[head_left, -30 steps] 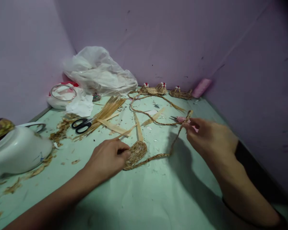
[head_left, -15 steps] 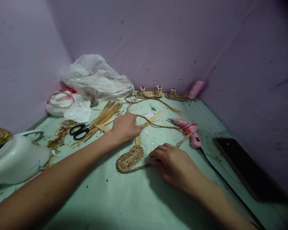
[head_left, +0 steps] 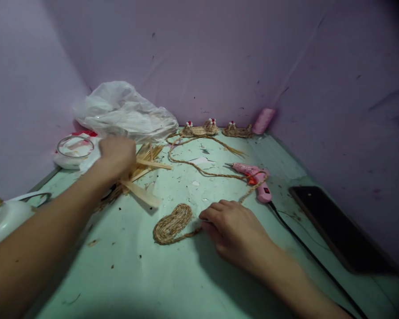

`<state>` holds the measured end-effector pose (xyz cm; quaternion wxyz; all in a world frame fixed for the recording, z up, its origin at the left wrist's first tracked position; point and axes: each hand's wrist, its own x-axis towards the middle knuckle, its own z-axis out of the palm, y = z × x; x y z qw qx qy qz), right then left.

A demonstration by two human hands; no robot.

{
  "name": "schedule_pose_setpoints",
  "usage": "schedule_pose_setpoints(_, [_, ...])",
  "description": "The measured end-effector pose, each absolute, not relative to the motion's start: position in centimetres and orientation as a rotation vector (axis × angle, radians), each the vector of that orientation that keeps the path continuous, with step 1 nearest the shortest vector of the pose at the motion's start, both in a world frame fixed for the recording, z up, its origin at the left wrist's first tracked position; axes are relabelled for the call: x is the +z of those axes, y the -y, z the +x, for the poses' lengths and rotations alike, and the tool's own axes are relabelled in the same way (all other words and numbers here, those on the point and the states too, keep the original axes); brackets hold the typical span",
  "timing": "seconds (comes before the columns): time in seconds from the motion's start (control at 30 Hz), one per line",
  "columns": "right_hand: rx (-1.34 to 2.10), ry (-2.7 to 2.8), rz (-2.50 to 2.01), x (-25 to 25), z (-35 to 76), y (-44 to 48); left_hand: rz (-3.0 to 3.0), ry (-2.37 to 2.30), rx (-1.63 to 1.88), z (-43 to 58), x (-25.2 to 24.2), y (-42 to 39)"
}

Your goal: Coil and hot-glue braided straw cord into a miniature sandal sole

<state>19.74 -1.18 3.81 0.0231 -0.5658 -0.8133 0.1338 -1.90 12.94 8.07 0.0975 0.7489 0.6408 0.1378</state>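
Observation:
A coiled sole shape of braided straw [head_left: 173, 223] lies flat on the green tabletop, with a tail of braid leading to the right. My right hand [head_left: 237, 228] is closed on that straw braid [head_left: 191, 233], close beside the coil. From behind this hand the cord [head_left: 216, 175] runs past the glue gun and loops across the table. Smeared by motion, my left hand [head_left: 118, 155] is closed over pale dried straw strips [head_left: 141, 195] at the left; its fingertips are hidden. A bundle of straw [head_left: 151, 153] lies just beyond it.
A pink glue gun [head_left: 251, 173] with a black cord lies at the right, beside a dark phone [head_left: 335, 226]. Small woven slippers with beads [head_left: 201, 130] stand by the wall. A plastic bag [head_left: 123, 113], a tape ring [head_left: 75, 146] and a white pot [head_left: 8, 221] are on the left.
My left hand has swept left from the middle of the table, and the pale strips have gone with it, now covering the scissors. My right hand stays on the braid.

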Motion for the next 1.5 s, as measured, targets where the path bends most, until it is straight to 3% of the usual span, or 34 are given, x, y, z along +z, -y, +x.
schedule_pose_setpoints(0.17, [0.450, 2.509, -1.715, 3.2, 20.1, 1.3, 2.568, -2.174, 0.189, -2.5, 8.4, -10.0])
schedule_pose_setpoints(0.37, [0.502, 2.544, -1.399, 1.8, 20.8, 0.9, 2.327, -1.436, 0.255, -1.0, 4.2, -2.2])
schedule_pose_setpoints(0.5, [0.445, 2.510, -1.327, 0.8, 20.4, 0.8, 2.322, -1.432, 0.214, -1.2, 2.4, 0.4])
schedule_pose_setpoints(1.5, [0.168, 2.188, -1.458, -1.9, 18.2, 1.8, 2.306, -1.520, 0.364, 0.3, 0.1, 0.2])
